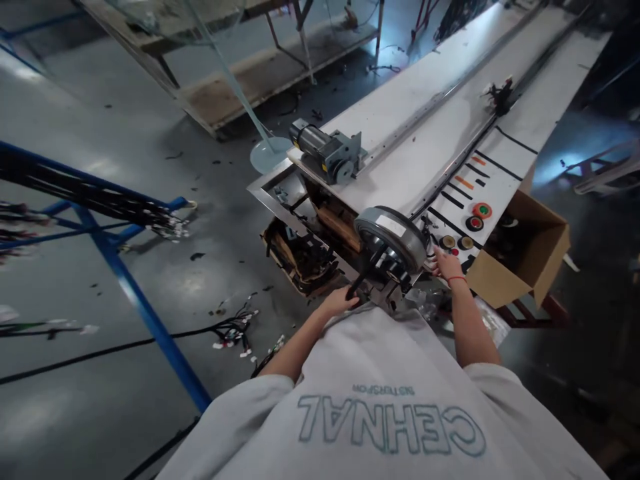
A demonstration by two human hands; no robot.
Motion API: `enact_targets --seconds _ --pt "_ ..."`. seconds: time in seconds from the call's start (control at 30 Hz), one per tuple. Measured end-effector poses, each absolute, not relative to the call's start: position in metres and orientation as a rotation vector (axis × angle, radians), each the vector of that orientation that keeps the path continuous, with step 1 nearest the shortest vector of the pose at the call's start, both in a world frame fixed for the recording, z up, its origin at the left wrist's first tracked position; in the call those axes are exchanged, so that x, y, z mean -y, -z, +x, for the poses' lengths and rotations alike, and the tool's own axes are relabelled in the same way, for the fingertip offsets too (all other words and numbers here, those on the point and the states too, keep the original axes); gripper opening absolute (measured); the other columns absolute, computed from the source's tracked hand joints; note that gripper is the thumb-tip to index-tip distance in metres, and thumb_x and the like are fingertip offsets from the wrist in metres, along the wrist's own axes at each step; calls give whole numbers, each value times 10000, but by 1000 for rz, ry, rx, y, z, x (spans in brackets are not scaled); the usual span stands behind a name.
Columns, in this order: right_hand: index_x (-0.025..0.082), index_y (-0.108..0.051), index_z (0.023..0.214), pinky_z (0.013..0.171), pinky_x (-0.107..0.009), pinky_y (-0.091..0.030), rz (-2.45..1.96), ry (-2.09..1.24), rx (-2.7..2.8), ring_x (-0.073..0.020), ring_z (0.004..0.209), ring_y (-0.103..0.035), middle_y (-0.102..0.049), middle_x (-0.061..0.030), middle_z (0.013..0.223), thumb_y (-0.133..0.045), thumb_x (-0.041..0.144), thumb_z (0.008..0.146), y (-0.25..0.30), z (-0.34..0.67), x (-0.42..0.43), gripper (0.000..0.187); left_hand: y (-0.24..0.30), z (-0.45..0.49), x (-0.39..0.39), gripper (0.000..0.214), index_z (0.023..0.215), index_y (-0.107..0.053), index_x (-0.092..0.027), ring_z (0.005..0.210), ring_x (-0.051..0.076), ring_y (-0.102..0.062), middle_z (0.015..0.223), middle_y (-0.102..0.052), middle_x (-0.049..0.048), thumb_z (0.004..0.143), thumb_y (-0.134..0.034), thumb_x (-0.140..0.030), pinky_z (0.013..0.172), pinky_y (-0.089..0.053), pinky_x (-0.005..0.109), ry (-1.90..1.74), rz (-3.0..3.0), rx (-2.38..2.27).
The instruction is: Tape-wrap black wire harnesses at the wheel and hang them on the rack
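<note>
My left hand (340, 302) is closed around the lower end of a thick black cable (367, 272), just in front of my shirt. The cable runs up toward a round dark wheel-like part (383, 233) with a white label, mounted at the near end of the long white bench (400, 167). To the right of that wheel, my right hand (447, 265) has its fingers pressed together beside thin dark wires (429, 237). What lies between those fingertips is too small to make out.
Tape rolls (474, 223) and tape strips lie on the bench's right side. An open cardboard box (530, 247) stands to the right. A motor (320, 147) sits at the bench's left corner. A crate (300, 257) is below, and a blue rack (135, 300) stands left.
</note>
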State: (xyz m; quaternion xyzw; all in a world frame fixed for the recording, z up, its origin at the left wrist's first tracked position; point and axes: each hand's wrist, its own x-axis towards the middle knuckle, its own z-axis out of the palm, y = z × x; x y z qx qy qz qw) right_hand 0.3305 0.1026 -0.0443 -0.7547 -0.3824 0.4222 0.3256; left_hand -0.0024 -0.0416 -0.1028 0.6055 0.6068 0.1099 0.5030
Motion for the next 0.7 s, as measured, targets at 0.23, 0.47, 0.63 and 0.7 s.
enact_targets --seconds 0.23,0.47,0.63,0.7 --pt "128 -615 906 922 -432 -435 -2146 -219 1363 -282 947 -569 -631 -176 956 -449 197 729 55 413 -135 252 91 -1 80 381 813 -645 -137 683 194 -563 690 -621 43 870 -457 -464 647 -422 278 -445 1195 -1837" --pt "135 -607 930 999 -483 -388 -2026 -158 1487 -311 1110 -518 -608 -183 1044 -455 146 706 65 454 -203 271 69 6 98 462 707 -635 -152 589 156 -492 594 -556 1 780 -474 -579 574 -388 253 -635 1022 -2001" --pt "88 -548 1127 1078 -499 -338 -2115 -292 1322 -339 1260 -451 -557 -234 1224 -550 213 748 71 455 -194 399 68 7 96 454 699 -636 -149 560 146 -470 577 -545 -2 754 -485 -573 550 -372 251 -628 1010 -2043" --pt "56 -464 1246 1092 -550 -323 -2181 -475 1133 -386 1294 -420 -505 -271 1301 -661 353 724 78 444 -169 632 69 6 96 447 687 -628 -150 555 138 -454 569 -523 -8 760 -485 -567 542 -355 245 -640 1026 -2051"
